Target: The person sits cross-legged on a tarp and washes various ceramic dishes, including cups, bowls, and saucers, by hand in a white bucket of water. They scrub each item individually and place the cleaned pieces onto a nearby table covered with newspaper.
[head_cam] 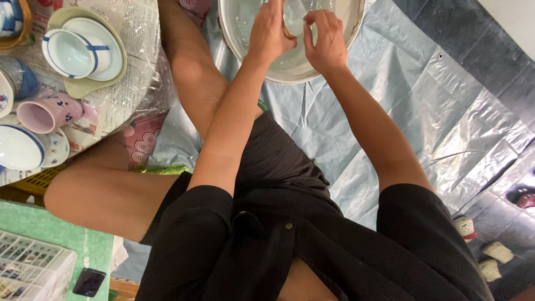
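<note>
Black shirt sleeves, nearest the lens. White plastic crate, lower left. Blue-rimmed cups and saucers and pink mug on newspaper, upper left. Left hand and right hand over metal basin of water on grey tarpaulin; both sets of fingers curl around small brownish piece, mostly hidden. Risk: wet fingers could let it slip and chip against the basin.

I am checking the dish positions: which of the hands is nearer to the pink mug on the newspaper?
The left hand. It is over the basin, on the side toward the pink mug. The right hand is beside it, farther away.
</note>
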